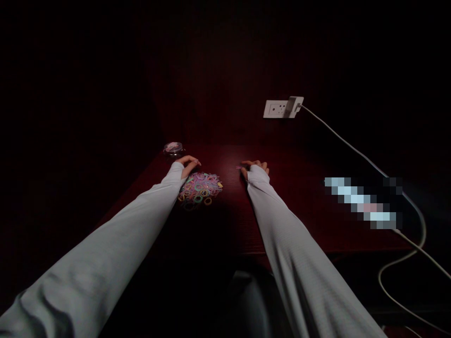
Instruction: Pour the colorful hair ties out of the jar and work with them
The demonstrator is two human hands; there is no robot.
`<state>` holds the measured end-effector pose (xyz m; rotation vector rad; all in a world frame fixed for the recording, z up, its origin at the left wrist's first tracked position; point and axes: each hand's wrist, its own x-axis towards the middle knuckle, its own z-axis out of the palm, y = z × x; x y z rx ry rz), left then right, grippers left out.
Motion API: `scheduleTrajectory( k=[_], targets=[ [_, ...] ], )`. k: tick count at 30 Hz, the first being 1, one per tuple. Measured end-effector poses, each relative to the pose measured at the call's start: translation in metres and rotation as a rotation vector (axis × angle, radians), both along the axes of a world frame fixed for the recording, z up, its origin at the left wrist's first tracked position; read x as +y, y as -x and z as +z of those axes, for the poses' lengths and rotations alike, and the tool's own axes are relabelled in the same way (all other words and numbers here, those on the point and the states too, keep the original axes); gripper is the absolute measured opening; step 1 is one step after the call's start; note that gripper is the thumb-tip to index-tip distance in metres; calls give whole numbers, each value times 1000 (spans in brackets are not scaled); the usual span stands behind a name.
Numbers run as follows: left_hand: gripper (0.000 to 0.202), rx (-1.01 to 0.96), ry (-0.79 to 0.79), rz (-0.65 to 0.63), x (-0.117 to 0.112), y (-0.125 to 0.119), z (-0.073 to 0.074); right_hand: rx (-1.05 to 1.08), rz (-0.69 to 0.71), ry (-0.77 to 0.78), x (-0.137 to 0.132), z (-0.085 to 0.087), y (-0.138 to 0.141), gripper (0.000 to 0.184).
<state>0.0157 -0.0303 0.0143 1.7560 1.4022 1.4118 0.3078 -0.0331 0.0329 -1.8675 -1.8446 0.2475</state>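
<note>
A pile of small colourful hair ties (200, 189), mostly pink and purple with some yellow and green, lies on the dark red table. My left hand (189, 164) is just behind the pile's left side, its thumb and fingers drawn together. Whether anything is between those fingertips is too small to make out. Across from it, my right hand (256, 167) rests low over the table with thumb and forefinger pinched. A small pink hair tie (238, 167) shows at its fingertips. Long pale sleeves cover both arms up to the hands.
Behind my left hand stands a clear round container (174, 149) with pinkish contents. A white socket (276, 109) with a plugged-in charger (295, 107) is on the back wall. Its white cable (355, 149) runs down at the right, past a pixelated object (361, 203) on the table.
</note>
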Motion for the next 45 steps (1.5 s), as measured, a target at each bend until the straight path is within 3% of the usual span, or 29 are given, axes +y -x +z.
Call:
scheduleTrajectory(
  k=[6,18,24,30,36,41,45],
  targets=[
    [18,15,5,2,2,2,-2,-26,56,-32,-2,-3,1,35],
    [35,54,3,-8,9,7,-12,87,115,-75,-3,-1,3,30],
    [45,-20,45,-70,18,3,-15,187,418,-146,-9,1,28,30],
    [42,75,-17,-116,-11,-5,2,270,648,-149,-3,-12,50,26],
    [49,335,-106,-401,-37,-5,25,341,698,-116,3,-13,49,18],
    [63,463,-98,-401,-38,-6,21,446,669,-42,9,-17,53,16],
    [58,469,-82,-395,-38,-8,15,542,672,19,10,-22,54,24]
  ],
)
